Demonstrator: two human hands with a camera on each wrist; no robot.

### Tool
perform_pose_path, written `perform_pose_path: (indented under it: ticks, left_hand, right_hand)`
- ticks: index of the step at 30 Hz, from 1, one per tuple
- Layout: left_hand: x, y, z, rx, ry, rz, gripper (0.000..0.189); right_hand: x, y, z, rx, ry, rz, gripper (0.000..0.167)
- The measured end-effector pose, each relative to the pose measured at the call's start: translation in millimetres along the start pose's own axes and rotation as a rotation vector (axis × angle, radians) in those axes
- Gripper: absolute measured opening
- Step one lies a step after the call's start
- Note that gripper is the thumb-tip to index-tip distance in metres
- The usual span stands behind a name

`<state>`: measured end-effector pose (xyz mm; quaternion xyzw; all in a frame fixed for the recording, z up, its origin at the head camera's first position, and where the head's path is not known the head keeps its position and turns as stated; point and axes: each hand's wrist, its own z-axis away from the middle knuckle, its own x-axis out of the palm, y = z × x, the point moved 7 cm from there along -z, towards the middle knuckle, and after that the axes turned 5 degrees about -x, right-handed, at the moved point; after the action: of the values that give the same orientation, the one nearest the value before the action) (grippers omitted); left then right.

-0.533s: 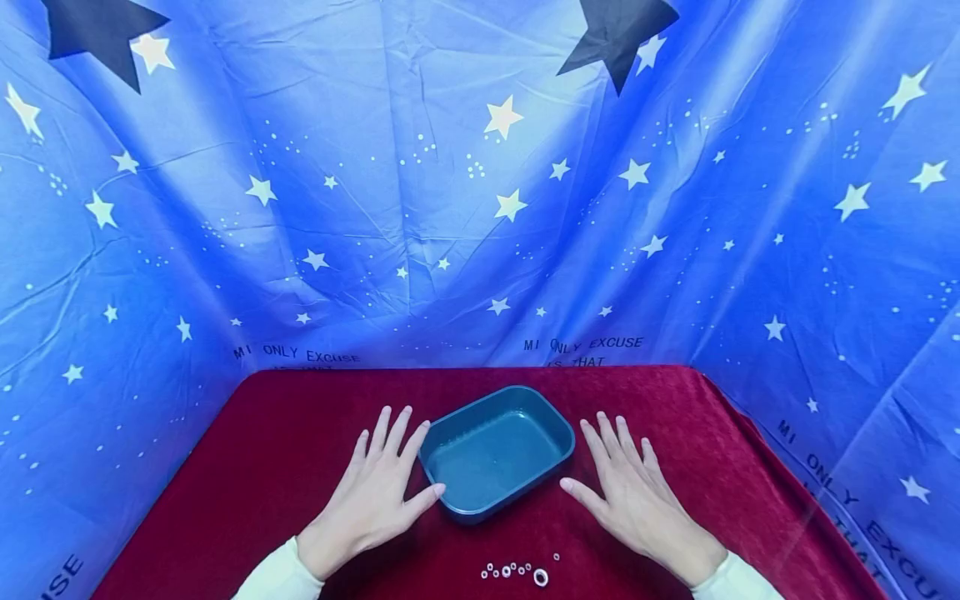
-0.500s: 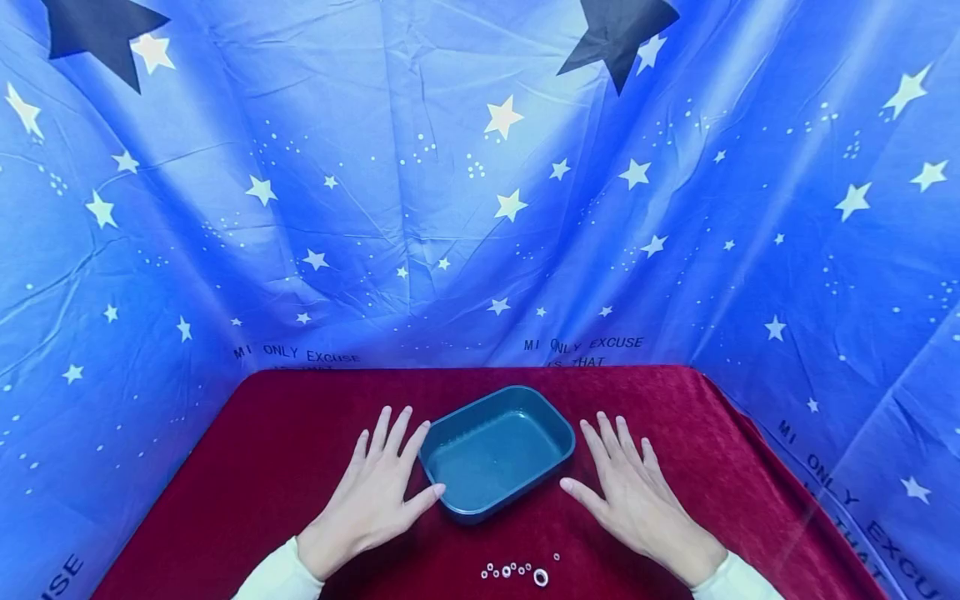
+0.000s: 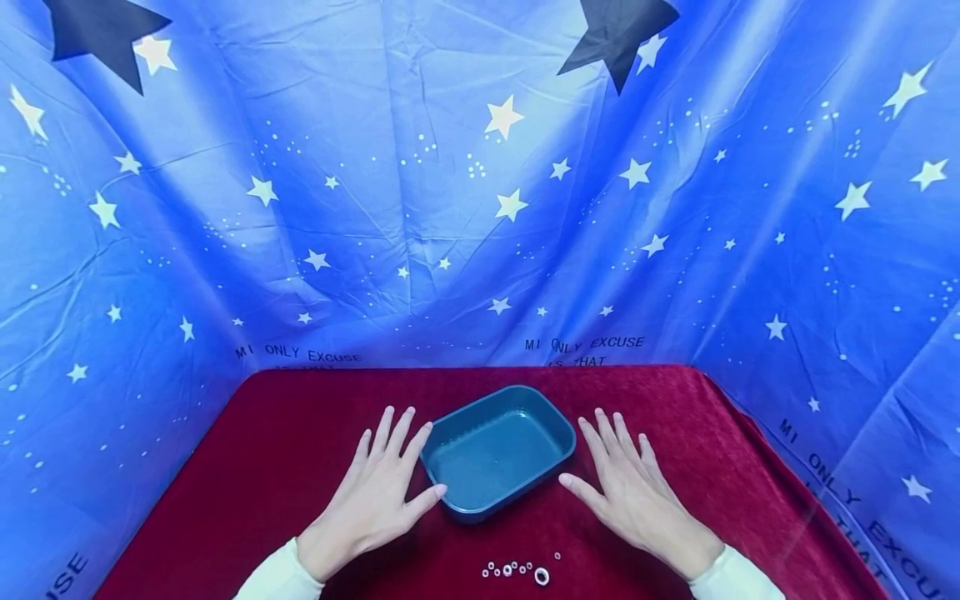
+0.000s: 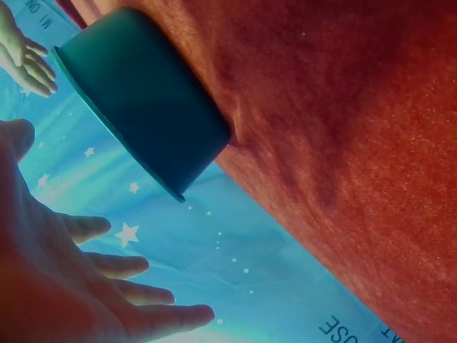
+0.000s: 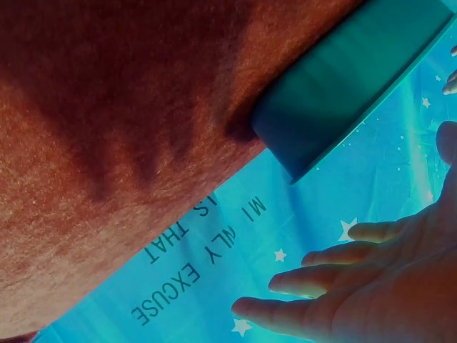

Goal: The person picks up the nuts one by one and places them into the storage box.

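Left grip point(image 3: 367, 504) and right grip point(image 3: 641, 508): fingers spread, nothing held. Teal tray point(image 3: 498, 462) between them on red-covered tabletop point(image 3: 240, 500); small rings point(image 3: 536, 577) nearer the person. Backdrop lettering point(image 3: 617, 342): "MI ONLY EXCUSE IS THAT".

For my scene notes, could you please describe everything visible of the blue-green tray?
The tray looks like plastic: a rounded rectangle with steep walls and a thin, projecting rim. It stands open side up on the red cloth, turned so its right end lies farther away. The left hand and right hand flank it, neither touching.
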<state>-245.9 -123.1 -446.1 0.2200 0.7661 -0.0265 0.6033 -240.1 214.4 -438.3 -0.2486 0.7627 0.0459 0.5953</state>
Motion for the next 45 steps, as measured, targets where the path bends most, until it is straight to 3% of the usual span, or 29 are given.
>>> perform_pose_path:
  ticks: [12, 28, 45]
  left_hand:
    - [-0.7, 3.0, 2.9, 0.006, 0.009, 0.011, 0.086]
    - [2.6, 24.3, 18.0, 0.057, 0.002, 0.026, 0.076]
    - [13.4, 67.8, 36.3, 0.252, -0.025, -0.051, 0.061]
  right_hand:
    - [10.1, 6.0, -16.0, -0.018, 0.011, 0.020, 0.091]
    - [34.1, 24.7, -35.6, 0.004, -0.010, -0.004, 0.087]
    - [48.9, 24.8, -39.3, -0.044, -0.011, -0.052, 0.074]
